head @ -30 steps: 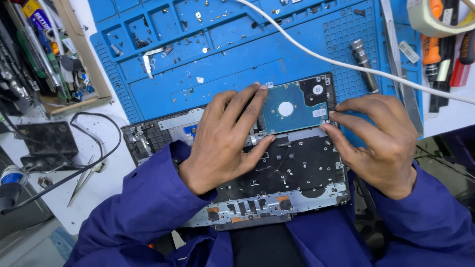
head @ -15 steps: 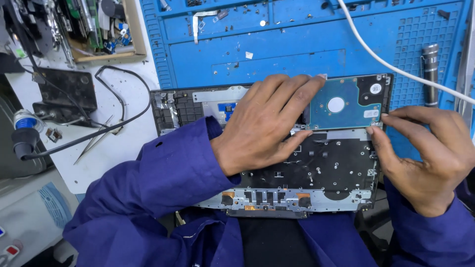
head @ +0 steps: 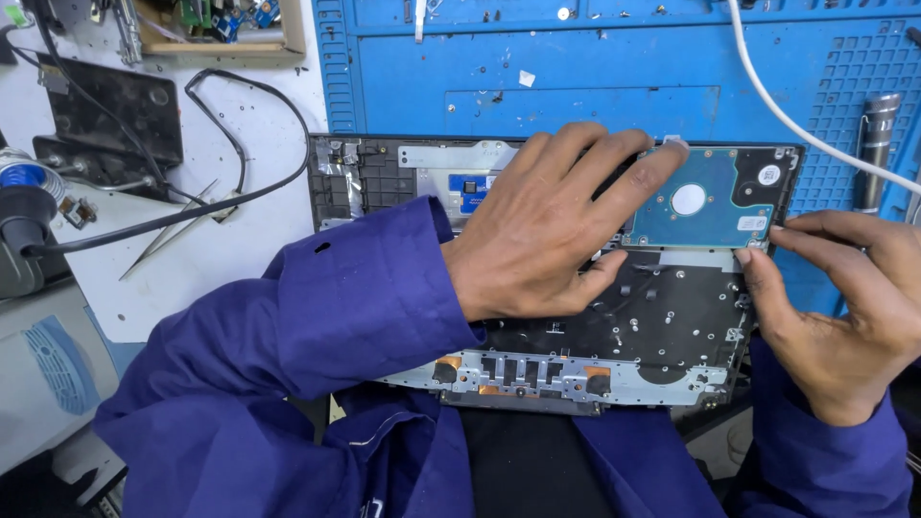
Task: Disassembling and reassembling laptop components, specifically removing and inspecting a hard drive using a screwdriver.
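Hard drive (head: 705, 197), flat rectangle with teal circuit-board face up, seated in upper right corner of opened laptop base (head: 662, 326). Long axis running left to right, parallel to top edge of base.

Left hand (head: 547, 235) laid flat across middle of base, fingers extended rightward, fingertips (head: 667, 153) resting on drive's upper left edge; thumb pressed below drive's lower left corner. Not clenched, not grasping: pressing and steadying only.

Right hand (head: 844, 297) arriving from right, fingers loosely curled, index and thumb tips touching drive's lower right corner and base rim. Pinch not closed on anything visible.

Drive lying between both hands; left hand covering more of it, right hand nearer its free right end.

Surroundings: blue work mat (head: 537, 77) beneath base, white cable (head: 796, 125) crossing mat above drive, metal tweezers (head: 173, 230) and black cable (head: 221, 134) on white bench at left.
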